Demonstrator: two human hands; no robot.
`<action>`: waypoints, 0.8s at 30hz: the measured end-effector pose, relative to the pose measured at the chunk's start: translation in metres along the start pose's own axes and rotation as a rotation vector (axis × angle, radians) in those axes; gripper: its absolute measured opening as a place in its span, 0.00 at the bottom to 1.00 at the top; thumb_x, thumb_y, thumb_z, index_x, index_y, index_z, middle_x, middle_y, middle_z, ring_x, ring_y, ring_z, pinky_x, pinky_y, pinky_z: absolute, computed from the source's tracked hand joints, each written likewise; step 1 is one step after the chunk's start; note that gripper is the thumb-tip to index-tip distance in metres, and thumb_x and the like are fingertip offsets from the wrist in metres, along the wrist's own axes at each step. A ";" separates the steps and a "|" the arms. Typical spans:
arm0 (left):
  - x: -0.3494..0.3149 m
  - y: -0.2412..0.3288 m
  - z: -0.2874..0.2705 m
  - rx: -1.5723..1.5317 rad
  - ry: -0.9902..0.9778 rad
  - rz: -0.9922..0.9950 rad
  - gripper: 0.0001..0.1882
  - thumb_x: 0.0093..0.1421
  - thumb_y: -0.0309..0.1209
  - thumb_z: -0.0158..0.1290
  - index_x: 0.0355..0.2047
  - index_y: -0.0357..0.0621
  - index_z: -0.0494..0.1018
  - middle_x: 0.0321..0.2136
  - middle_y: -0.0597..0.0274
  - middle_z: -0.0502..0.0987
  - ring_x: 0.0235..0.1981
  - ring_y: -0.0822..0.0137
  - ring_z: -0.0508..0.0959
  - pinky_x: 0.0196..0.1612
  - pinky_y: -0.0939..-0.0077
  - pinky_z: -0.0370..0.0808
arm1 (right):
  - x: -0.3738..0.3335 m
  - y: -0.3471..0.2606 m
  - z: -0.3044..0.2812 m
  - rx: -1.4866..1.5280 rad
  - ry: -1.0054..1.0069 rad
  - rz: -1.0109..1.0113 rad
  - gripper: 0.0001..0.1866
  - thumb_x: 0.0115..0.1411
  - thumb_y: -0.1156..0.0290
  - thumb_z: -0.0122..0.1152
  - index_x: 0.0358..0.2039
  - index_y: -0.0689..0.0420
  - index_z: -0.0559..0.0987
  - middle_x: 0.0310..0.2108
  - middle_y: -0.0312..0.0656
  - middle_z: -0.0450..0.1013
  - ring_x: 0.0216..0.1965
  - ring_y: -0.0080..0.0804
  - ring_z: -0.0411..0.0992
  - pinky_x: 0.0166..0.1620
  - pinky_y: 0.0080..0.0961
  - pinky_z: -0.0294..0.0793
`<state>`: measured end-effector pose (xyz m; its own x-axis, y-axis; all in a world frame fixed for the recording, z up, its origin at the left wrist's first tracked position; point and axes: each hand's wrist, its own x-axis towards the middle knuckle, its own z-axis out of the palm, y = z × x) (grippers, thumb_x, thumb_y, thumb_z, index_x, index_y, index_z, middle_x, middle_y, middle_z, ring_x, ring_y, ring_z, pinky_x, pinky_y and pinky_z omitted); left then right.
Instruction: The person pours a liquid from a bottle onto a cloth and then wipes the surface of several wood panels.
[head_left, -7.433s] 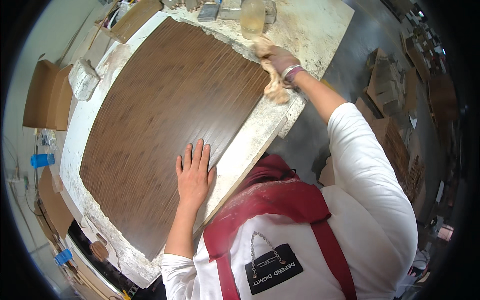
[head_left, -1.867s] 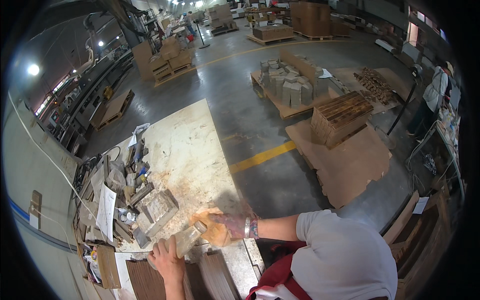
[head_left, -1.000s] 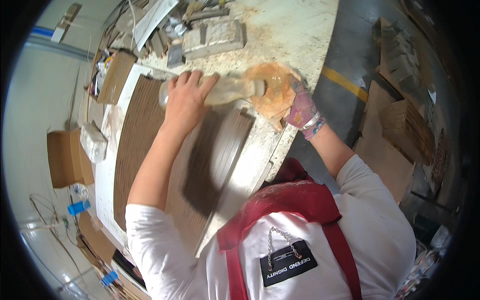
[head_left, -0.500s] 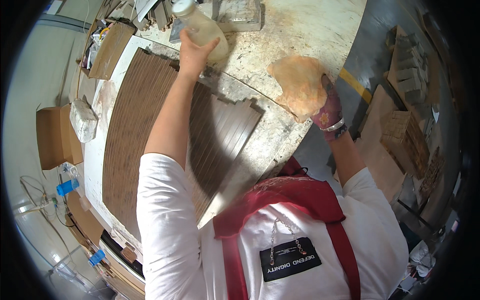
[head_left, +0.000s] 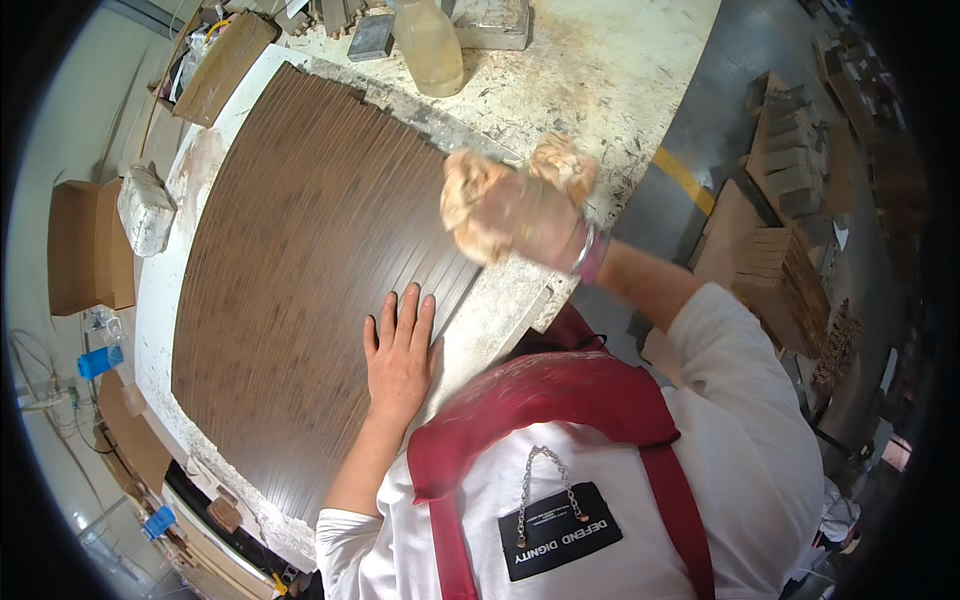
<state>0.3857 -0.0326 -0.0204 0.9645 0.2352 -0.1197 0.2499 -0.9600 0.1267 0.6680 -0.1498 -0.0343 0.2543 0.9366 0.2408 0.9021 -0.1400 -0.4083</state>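
My bare left hand (head_left: 400,355) lies flat on the brown panel of narrow wood-look strips (head_left: 300,240), close to its near right edge, with its fingers spread. My right hand (head_left: 535,222), in a patterned purplish glove and smeared by motion, grips a crumpled tan cloth (head_left: 466,205) at the panel's right edge. Folds of the cloth bulge out on both sides of the fist. Beyond the panel stands a translucent plastic bottle (head_left: 430,55) with cloudy liquid, its top cut off by the picture's edge. Neither hand touches it.
A small grey block (head_left: 371,38) and a larger grey metal block (head_left: 492,25) flank the bottle on the stained white worktable (head_left: 600,75). A wrapped white bundle (head_left: 146,210) lies at the left edge. Cardboard boxes (head_left: 80,250) stand left; stacked wood pieces (head_left: 780,275) lie right.
My left hand has let go of the bottle and come down onto the panel. The bottle now stands on the table. My right hand has swung left with the cloth, which is now bunched up.
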 end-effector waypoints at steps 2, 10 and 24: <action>0.002 0.003 0.003 -0.035 0.054 -0.005 0.39 0.54 0.35 0.60 0.65 0.48 0.58 0.68 0.59 0.54 0.67 0.50 0.55 0.65 0.45 0.52 | 0.013 0.019 -0.003 -0.132 -0.008 0.113 0.10 0.60 0.71 0.57 0.42 0.59 0.76 0.36 0.43 0.76 0.37 0.27 0.75 0.35 0.21 0.79; -0.002 0.000 0.006 -0.098 0.082 0.007 0.38 0.56 0.34 0.58 0.66 0.51 0.56 0.68 0.61 0.54 0.67 0.52 0.56 0.64 0.45 0.54 | 0.005 -0.023 -0.018 -0.052 -0.062 0.191 0.07 0.60 0.70 0.53 0.38 0.52 0.78 0.36 0.42 0.77 0.40 0.33 0.76 0.40 0.29 0.76; -0.005 -0.002 0.005 -0.037 0.126 0.014 0.39 0.54 0.33 0.60 0.65 0.54 0.57 0.67 0.62 0.55 0.67 0.53 0.56 0.64 0.46 0.55 | 0.022 0.018 -0.044 -0.108 -0.143 0.474 0.16 0.57 0.66 0.59 0.45 0.55 0.76 0.42 0.47 0.76 0.44 0.41 0.75 0.48 0.34 0.73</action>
<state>0.3802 -0.0327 -0.0253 0.9705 0.2411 0.0062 0.2369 -0.9576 0.1641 0.7053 -0.1458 0.0019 0.6014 0.7954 -0.0747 0.7317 -0.5859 -0.3482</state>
